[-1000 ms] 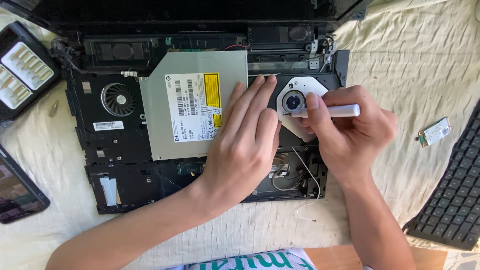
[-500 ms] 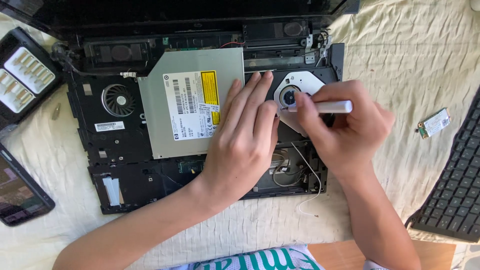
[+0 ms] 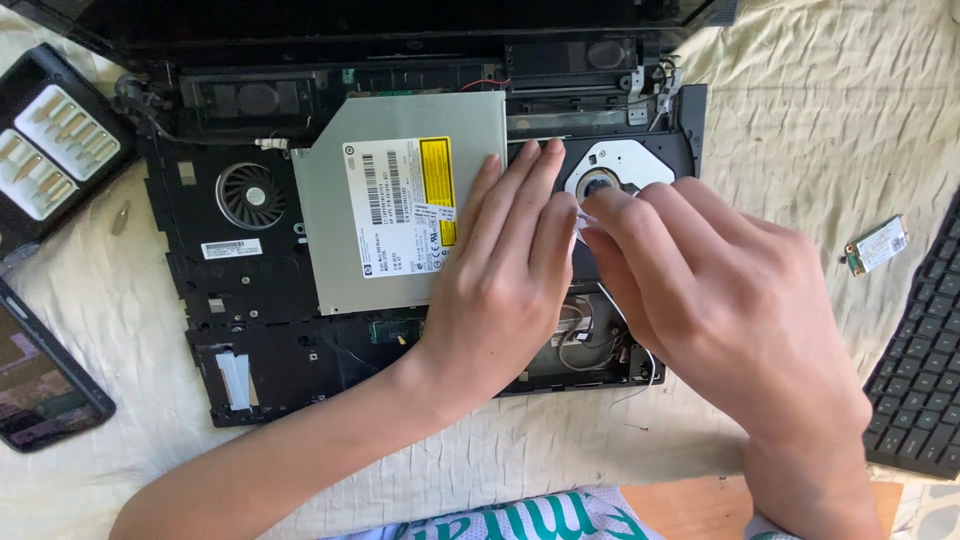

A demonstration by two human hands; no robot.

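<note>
An opened black laptop base (image 3: pixel 240 340) lies on a cream cloth. A grey optical drive (image 3: pixel 370 200) with a white and yellow label rests on it, and its tray, with a round spindle (image 3: pixel 600 184), sticks out to the right. My left hand (image 3: pixel 500 290) lies flat on the drive's right edge with fingers straight and holds nothing. My right hand (image 3: pixel 720 300) is curled over the tray just below the spindle. Its fingertips pinch a slim white tool (image 3: pixel 583 217), of which only the tip shows.
A cooling fan (image 3: pixel 250 195) sits in the base left of the drive. A black case of screwdriver bits (image 3: pixel 50 150) and a phone (image 3: pixel 40 385) lie at the left. At the right are a small green circuit card (image 3: pixel 877 245) and a black keyboard (image 3: pixel 925 390).
My right hand has closed over the white tool, hiding its handle, and its fingertips now sit just below the spindle. My left hand has stayed on the drive.
</note>
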